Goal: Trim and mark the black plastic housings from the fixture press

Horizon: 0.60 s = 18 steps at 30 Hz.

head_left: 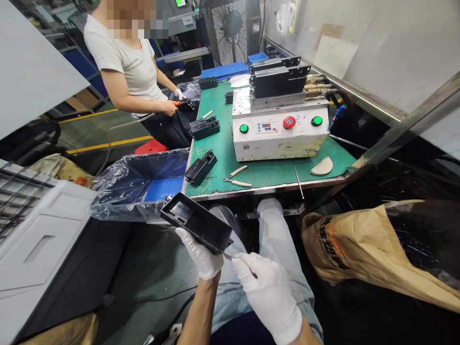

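- Housing (197,223), black, hollow and box-like, shows in my head view in front of the near left corner of the green counter (273,179), tilted, with its cavity facing up.
- My gloved left fingers (189,239) hold it from below, along its lower long side.
- My gloved right fingers (240,266) pinch a thin metal tool (227,257), perhaps a blade, at the housing's near right corner; whether its tip touches, I cannot tell.
- I judge the housing light, stiff plastic, easy to carry in one hand and unlikely to bend.
- Its smooth walls might slip, so I would wrap the long outer sides firmly.
- The small end lugs look most fragile; I would grip clear of them and the tool.
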Available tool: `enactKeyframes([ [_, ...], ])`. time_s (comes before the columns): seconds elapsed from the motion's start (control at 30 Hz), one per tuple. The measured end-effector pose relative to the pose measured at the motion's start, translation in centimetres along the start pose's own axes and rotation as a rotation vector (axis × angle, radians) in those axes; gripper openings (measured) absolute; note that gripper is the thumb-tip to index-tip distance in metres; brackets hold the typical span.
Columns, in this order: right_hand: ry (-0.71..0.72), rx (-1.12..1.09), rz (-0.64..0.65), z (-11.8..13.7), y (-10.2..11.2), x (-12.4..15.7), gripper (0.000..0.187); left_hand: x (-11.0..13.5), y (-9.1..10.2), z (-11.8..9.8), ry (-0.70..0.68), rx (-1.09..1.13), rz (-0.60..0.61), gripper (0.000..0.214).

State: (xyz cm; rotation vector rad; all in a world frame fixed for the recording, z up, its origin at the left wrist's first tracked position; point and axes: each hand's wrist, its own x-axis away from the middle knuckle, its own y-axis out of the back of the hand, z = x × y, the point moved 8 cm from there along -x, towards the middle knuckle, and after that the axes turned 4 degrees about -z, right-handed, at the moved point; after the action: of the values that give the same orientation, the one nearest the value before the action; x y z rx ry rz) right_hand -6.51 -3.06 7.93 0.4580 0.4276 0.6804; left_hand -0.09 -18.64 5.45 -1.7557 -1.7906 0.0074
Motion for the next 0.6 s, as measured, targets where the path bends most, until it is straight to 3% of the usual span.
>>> enactKeyframes([
  [0.2,0.004,0.056,-0.066,-0.8,0.3,-0.3,0.042,-0.1,0.2,0.5,0.027,-0.003,0.023,0.07],
  [0.37,-0.063,0.218,-0.138,-4.1,1.2,-1.8,0.046,0.2,0.8,1.2,0.136,0.011,-0.002,0.07],
  [0.47,-0.027,0.215,-0.086,-4.8,2.2,-2.6,0.046,0.4,0.9,1.5,0.209,0.0,-0.001,0.067],
  [0.6,0.132,0.172,0.049,-2.9,3.7,-2.8,0.04,0.5,0.2,1.7,0.264,-0.03,0.078,0.057],
])
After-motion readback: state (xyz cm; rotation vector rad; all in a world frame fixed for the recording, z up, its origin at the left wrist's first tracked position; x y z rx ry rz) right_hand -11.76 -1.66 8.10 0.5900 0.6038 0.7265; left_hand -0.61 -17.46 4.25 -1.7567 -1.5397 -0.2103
